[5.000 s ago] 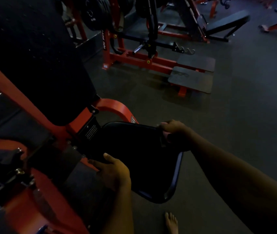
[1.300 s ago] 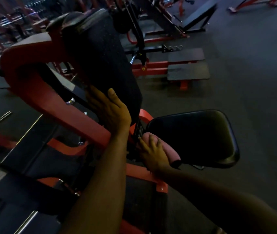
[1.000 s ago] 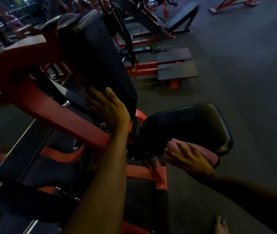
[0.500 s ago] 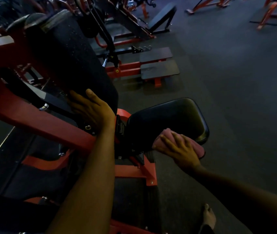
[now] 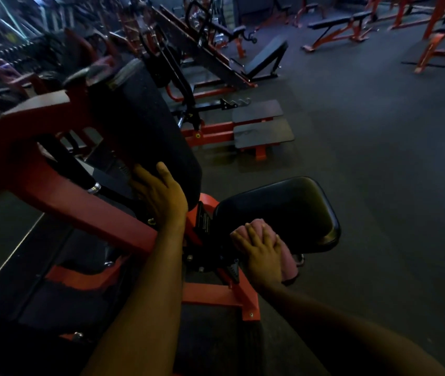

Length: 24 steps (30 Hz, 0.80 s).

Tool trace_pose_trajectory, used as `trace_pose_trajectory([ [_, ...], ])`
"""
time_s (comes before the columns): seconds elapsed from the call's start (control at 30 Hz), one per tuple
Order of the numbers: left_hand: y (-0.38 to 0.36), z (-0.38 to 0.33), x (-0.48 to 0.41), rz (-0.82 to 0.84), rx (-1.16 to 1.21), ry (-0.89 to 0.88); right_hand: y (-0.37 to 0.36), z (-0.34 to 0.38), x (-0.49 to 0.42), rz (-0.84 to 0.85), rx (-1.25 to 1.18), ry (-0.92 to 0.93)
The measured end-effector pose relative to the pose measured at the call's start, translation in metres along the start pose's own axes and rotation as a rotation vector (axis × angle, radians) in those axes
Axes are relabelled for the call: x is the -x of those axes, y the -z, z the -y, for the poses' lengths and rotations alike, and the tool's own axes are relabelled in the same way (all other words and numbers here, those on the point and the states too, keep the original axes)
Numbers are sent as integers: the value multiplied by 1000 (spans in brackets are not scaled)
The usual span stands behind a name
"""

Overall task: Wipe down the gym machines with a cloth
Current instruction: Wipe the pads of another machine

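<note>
A red-framed gym machine (image 5: pixel 61 196) stands before me with a tall black back pad (image 5: pixel 145 131) and a black seat pad (image 5: pixel 283 210). My left hand (image 5: pixel 161 196) rests flat against the lower edge of the back pad, fingers straight. My right hand (image 5: pixel 262 253) presses a pink cloth (image 5: pixel 287 263) against the near left edge of the seat pad, fingers laid flat over it. Most of the cloth is hidden under the hand.
Another red machine with two black foot plates (image 5: pixel 262 126) stands just beyond the seat. Red benches (image 5: pixel 346 25) and racks line the back of the room. Dark rubber floor (image 5: pixel 392 172) stretches to the right. A red base bar (image 5: pixel 221 297) runs under the seat.
My right hand has slid the cloth along the seat's near edge toward the machine frame, after moving outward a second ago. My left hand stays on the back pad; the view has shifted.
</note>
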State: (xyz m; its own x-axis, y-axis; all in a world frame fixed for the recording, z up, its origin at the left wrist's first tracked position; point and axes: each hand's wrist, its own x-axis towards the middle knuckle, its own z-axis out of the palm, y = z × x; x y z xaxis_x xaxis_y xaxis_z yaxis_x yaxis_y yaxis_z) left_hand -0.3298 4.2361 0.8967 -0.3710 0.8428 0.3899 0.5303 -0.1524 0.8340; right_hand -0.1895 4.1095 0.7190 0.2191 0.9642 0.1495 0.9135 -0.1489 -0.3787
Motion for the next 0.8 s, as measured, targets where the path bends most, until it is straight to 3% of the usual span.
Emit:
trace_pose_trajectory([
  [0.07,13,-1,0,60,-3,-12,18,16,-9,21,-139,-28],
  [0.17,35,-2,-9,61,21,-66,45,29,-31,-106,-579,-102],
  [0.37,70,-33,-35,1,127,-241,114,75,-73,-281,-919,127],
  [0.6,106,-72,-90,-174,77,-417,202,134,-119,-453,-1118,465],
  [0.8,117,-102,-124,-134,-45,-475,233,175,-147,-479,-1208,629],
])
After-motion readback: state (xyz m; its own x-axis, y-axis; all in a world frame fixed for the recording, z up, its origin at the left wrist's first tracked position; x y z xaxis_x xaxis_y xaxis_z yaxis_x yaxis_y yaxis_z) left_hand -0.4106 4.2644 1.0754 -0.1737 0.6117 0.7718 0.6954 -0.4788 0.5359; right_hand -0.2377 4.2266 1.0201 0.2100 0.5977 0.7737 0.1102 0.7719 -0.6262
